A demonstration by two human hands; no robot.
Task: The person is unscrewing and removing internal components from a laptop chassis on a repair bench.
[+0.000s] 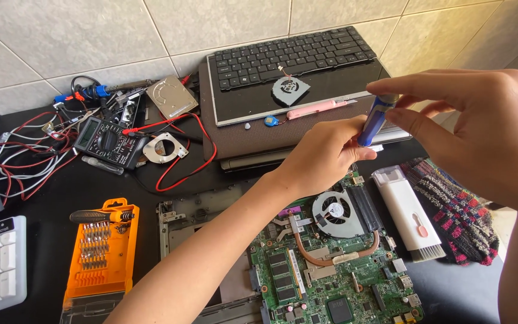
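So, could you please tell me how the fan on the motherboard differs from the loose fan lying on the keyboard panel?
The motherboard fan is mounted on the board, in a silver housing joined to a copper heat pipe; the loose fan lies free on the keyboard panel, in a dark housing. The motherboard fan looks larger in the picture and sits just below the left hand; the loose one lies farther away. Both are round, bladed cooling fans.

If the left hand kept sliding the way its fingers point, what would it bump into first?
The left hand points right and already grips the blue screwdriver. Just past it is the right hand, probably met first, though depth is unclear.
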